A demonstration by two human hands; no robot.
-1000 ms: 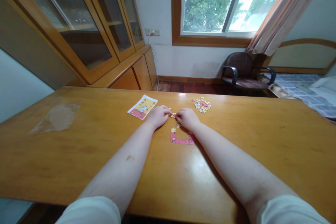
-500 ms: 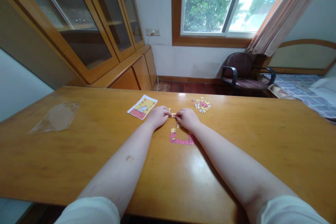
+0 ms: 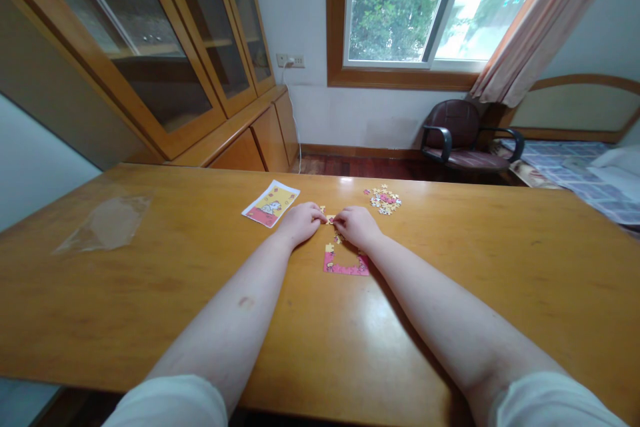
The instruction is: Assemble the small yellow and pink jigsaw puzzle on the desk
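My left hand (image 3: 303,221) and my right hand (image 3: 358,224) face each other over the table, fingers closed. Between their fingertips lie small yellow jigsaw puzzle pieces (image 3: 330,219), pinched from both sides. One more yellow piece (image 3: 323,208) lies just beyond my left fingertips. Below the hands, a few loose pieces (image 3: 338,239) rest partly behind my right hand. Closer to me is a joined pink puzzle border (image 3: 346,271), U-shaped, with a yellow piece at its upper left. My right wrist hides part of its right side.
A pile of loose puzzle pieces (image 3: 385,200) lies to the right near the far edge. On the left are a yellow and pink picture card (image 3: 271,204) and a clear plastic bag (image 3: 107,223). Beyond the wooden table (image 3: 200,347) stands an armchair (image 3: 457,137).
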